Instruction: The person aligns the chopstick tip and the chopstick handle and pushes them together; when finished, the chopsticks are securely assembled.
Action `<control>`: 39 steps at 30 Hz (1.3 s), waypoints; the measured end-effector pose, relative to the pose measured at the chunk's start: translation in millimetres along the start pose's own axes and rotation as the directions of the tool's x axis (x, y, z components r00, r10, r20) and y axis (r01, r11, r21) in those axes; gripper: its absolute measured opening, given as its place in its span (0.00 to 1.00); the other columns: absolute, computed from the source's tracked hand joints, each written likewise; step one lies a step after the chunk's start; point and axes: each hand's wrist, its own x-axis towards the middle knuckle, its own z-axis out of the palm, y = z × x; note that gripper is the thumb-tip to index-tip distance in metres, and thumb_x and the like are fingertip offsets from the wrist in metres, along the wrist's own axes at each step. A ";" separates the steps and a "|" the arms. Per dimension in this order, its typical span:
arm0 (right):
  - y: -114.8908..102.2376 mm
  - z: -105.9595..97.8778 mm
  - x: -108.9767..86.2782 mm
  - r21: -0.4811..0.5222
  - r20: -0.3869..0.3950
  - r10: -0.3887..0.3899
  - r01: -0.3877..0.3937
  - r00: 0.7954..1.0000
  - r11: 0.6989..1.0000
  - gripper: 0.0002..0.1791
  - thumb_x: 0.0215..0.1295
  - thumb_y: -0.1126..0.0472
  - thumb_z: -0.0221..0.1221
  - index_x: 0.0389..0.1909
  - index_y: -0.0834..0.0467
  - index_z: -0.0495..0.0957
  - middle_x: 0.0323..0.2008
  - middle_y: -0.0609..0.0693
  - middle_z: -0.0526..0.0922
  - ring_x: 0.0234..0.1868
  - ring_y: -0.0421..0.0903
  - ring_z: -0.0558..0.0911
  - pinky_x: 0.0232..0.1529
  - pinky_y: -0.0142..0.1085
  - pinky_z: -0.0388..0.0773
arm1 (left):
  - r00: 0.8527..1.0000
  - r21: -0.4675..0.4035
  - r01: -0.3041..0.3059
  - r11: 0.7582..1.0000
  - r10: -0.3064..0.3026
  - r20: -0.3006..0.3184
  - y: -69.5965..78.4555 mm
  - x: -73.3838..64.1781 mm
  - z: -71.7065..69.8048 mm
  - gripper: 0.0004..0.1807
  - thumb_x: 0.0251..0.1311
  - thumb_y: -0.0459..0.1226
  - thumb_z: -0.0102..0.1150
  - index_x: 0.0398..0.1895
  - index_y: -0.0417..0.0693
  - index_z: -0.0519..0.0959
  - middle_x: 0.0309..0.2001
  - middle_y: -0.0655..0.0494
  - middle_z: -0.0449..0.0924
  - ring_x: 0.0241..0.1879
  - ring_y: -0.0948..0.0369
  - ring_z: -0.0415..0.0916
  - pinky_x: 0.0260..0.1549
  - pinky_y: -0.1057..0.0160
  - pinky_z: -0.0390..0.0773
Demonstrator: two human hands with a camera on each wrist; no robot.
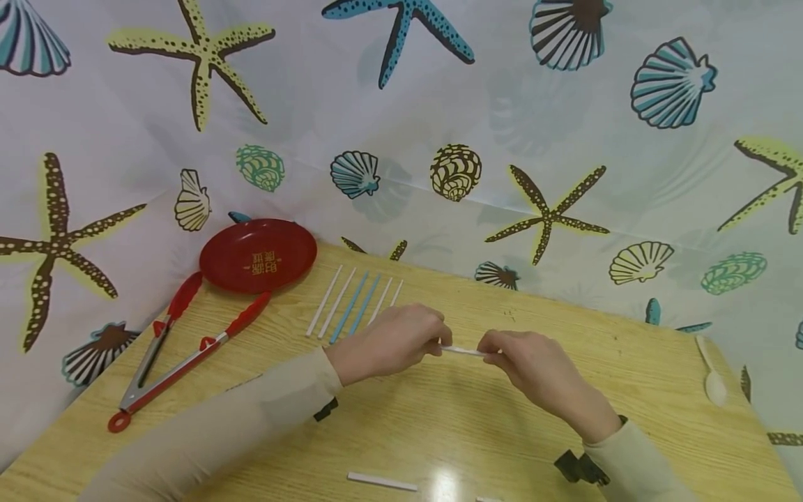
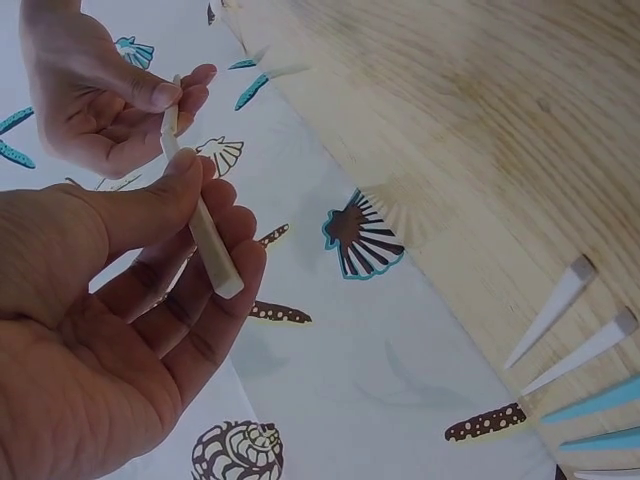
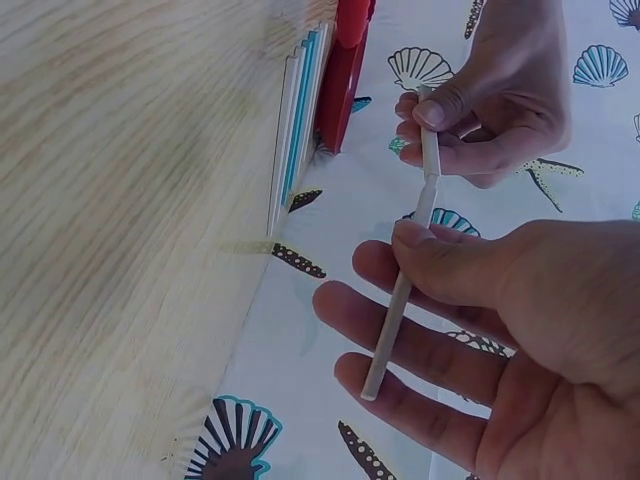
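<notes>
Between the two hands runs a thin white stick (image 1: 463,351), raised over the table. The left hand (image 1: 401,339) pinches one end part between thumb and fingers, and the right hand (image 1: 542,369) pinches the other. In the right wrist view the white stick (image 3: 386,335) has a kink or joint between the hands; whether it is one piece or two, I cannot tell. Its squared end (image 2: 222,278) sticks out past the left thumb in the left wrist view. Just beyond the left hand lies a row of several sticks, white ones (image 1: 324,300) either side of blue ones (image 1: 349,307).
A red plate (image 1: 258,244) stands at the back left, with spread red-and-silver tongs (image 1: 178,369) before it. A pale spoon (image 1: 714,383) lies at the right edge. Another white stick (image 1: 383,481) lies near the front. Patterned cloth (image 1: 414,118) hangs behind the table.
</notes>
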 end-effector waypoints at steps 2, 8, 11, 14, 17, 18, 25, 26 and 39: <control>-0.2 0.2 -0.1 -0.006 -0.009 0.002 -0.002 1.000 1.000 0.07 0.64 0.64 0.66 0.37 0.50 0.79 0.32 0.39 0.83 0.21 0.33 0.70 0.22 0.30 0.70 | 1.000 0.013 -0.006 1.000 0.006 -0.007 0.2 -0.3 -0.2 0.05 0.61 0.34 0.68 0.37 0.53 0.88 0.31 0.63 0.78 0.31 0.65 0.78 0.26 0.71 0.75; -0.6 -0.3 -0.4 -0.042 -0.032 0.008 -0.009 0.999 0.999 0.07 0.62 0.64 0.68 0.36 0.50 0.81 0.31 0.38 0.84 0.19 0.32 0.66 0.20 0.29 0.67 | 1.000 0.049 -0.013 0.999 0.015 -0.023 1.5 0.1 -1.6 0.06 0.62 0.33 0.66 0.39 0.53 0.88 0.32 0.62 0.79 0.32 0.64 0.78 0.26 0.70 0.76; -0.2 -1.7 -0.3 -0.062 -0.040 -0.002 0.000 0.999 0.998 0.07 0.60 0.63 0.69 0.35 0.50 0.81 0.29 0.39 0.84 0.18 0.31 0.66 0.19 0.29 0.67 | 1.000 0.058 -0.014 0.998 0.016 -0.022 2.4 1.1 -2.4 0.07 0.63 0.33 0.66 0.40 0.53 0.88 0.33 0.62 0.79 0.33 0.64 0.79 0.27 0.70 0.76; 0.5 -3.0 -0.1 -0.075 -0.052 -0.023 0.019 0.998 0.997 0.07 0.59 0.63 0.70 0.34 0.51 0.82 0.28 0.39 0.84 0.18 0.30 0.69 0.19 0.29 0.68 | 1.000 0.068 -0.019 0.998 0.020 -0.018 3.2 2.2 -2.5 0.07 0.63 0.33 0.65 0.41 0.53 0.88 0.32 0.62 0.78 0.33 0.64 0.79 0.27 0.71 0.76; 1.6 -3.7 -0.1 -0.086 -0.072 -0.052 0.046 0.996 0.995 0.07 0.58 0.63 0.71 0.34 0.51 0.83 0.28 0.39 0.85 0.18 0.31 0.73 0.20 0.29 0.71 | 0.999 0.084 -0.030 0.996 0.032 -0.024 3.9 3.0 -1.4 0.08 0.63 0.33 0.65 0.41 0.54 0.89 0.31 0.63 0.77 0.32 0.65 0.78 0.26 0.71 0.75; 1.9 -3.8 -0.2 -0.092 -0.080 -0.062 0.055 0.995 0.994 0.07 0.58 0.64 0.71 0.34 0.51 0.83 0.28 0.39 0.85 0.18 0.32 0.74 0.20 0.30 0.72 | 0.999 0.085 -0.033 0.996 0.036 -0.031 4.0 3.1 -0.5 0.08 0.63 0.32 0.65 0.40 0.54 0.89 0.30 0.63 0.76 0.32 0.65 0.78 0.25 0.71 0.75; -0.3 -1.7 -1.3 -0.091 -0.116 -0.132 0.121 0.984 0.988 0.07 0.57 0.69 0.70 0.34 0.57 0.82 0.26 0.43 0.84 0.17 0.34 0.74 0.20 0.30 0.74 | 0.989 0.057 -0.109 0.992 0.114 -0.094 4.2 2.1 8.0 0.10 0.61 0.27 0.64 0.31 0.51 0.86 0.24 0.62 0.66 0.24 0.67 0.68 0.25 0.73 0.70; -1.0 -1.3 -1.3 -0.085 -0.118 -0.140 0.130 0.983 0.988 0.08 0.57 0.69 0.70 0.34 0.58 0.82 0.25 0.44 0.84 0.17 0.35 0.74 0.20 0.30 0.74 | 0.986 0.045 -0.127 0.991 0.131 -0.104 3.8 2.0 9.1 0.10 0.61 0.26 0.64 0.29 0.51 0.86 0.24 0.62 0.66 0.24 0.67 0.67 0.25 0.73 0.70; -9.7 5.1 -4.6 -0.106 -0.107 -0.185 0.174 0.977 0.979 0.13 0.53 0.73 0.71 0.35 0.59 0.79 0.24 0.47 0.83 0.21 0.40 0.79 0.23 0.31 0.77 | 0.982 -0.038 -0.155 0.987 0.150 -0.113 3.4 -1.9 16.2 0.12 0.57 0.22 0.64 0.26 0.47 0.84 0.23 0.62 0.67 0.24 0.67 0.68 0.28 0.73 0.72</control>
